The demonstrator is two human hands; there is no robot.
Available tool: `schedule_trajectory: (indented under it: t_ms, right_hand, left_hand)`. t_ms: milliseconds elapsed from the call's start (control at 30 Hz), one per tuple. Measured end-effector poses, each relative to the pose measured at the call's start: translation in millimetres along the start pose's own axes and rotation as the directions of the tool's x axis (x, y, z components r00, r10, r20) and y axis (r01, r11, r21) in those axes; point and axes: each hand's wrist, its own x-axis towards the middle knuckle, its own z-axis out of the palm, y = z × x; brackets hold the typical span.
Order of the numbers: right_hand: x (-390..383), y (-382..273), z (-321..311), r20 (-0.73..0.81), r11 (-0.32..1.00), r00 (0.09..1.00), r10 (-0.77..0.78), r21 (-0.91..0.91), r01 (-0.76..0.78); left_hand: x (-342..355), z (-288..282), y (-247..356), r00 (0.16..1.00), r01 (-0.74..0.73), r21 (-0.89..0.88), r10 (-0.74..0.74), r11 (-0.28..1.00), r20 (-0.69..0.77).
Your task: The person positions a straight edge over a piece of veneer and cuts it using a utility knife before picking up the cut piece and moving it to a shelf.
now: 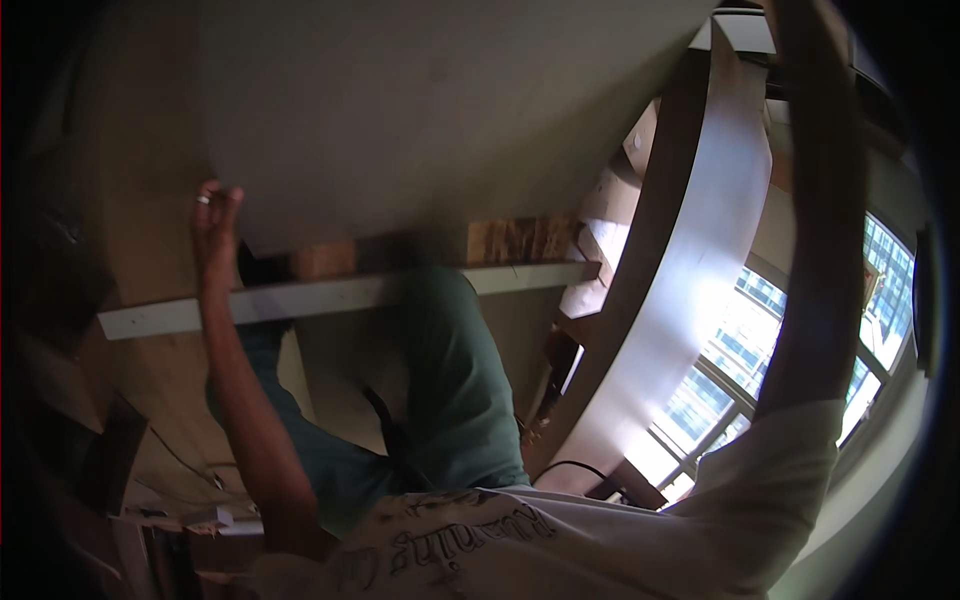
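A large pale grey panel (pixel 420 100) fills the top middle of the view. My left hand (pixel 213 228), a ring on one finger, grips the panel's lower left corner, fingers curled around its edge. My left forearm runs up to it from the bottom. My right arm (pixel 815 250) stretches straight up along the right side, beside a tall white board (pixel 700 240) with a dark edge. Its hand lies past the top rim and is hidden. Below the panel are my green trousers (pixel 455 380) and white printed shirt (pixel 560 540).
A long white strip (pixel 330 297) runs across under the panel, with wooden blocks (pixel 520 240) behind it. Bright windows (pixel 740 360) lie at the right. The floor is wood, with a cable (pixel 190 465) and small white objects (pixel 225 518) at the lower left.
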Motion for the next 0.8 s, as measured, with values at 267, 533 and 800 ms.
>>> schedule_trajectory:
  t_ms: [267,533,800]
  right_hand:
    - [-82,-115,241,-0.376,0.971,0.9,0.219,-0.004,-0.238]
    - [-213,-416,218,-0.122,0.702,0.756,0.643,0.489,-0.518]
    - [-246,-513,235,0.682,-0.686,0.077,0.727,0.721,0.1]
  left_hand:
    - [20,13,-16,0.993,0.013,0.1,-0.025,0.995,0.117]
    - [-11,6,49,0.976,0.01,0.043,-0.019,0.999,0.218]
    - [-65,35,168,0.944,-0.174,-0.02,0.173,0.985,0.281]
